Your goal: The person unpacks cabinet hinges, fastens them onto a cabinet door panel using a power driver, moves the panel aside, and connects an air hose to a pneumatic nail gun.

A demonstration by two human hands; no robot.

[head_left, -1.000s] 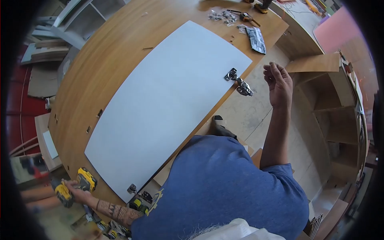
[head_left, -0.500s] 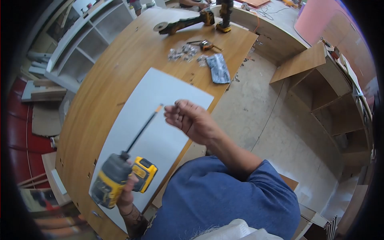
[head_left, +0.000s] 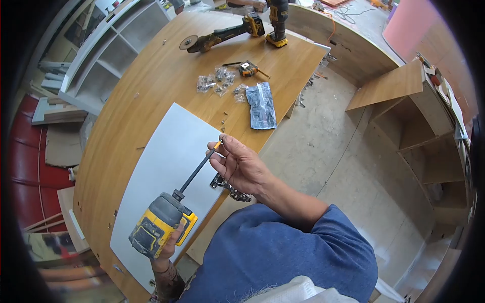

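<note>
Yellow drill [head_left: 159, 224] clasped in left hand [head_left: 171, 246], bit tip [head_left: 217, 146] pinched in fingertips [head_left: 228, 143] of right hand [head_left: 241, 169]

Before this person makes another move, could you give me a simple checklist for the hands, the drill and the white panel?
1. Power drill in hand: ok, the left hand grips it.
2. Right hand clear of the long bit: not ok, its fingertips are at the bit's tip.
3. Screw seated on the tip: cannot tell, too small and partly hidden by fingers.
4. Hinge fastened to the white panel: cannot tell, the right hand partly covers it.
5. Angle grinder off the panel: ok, it lies farther up the wooden table.
</note>
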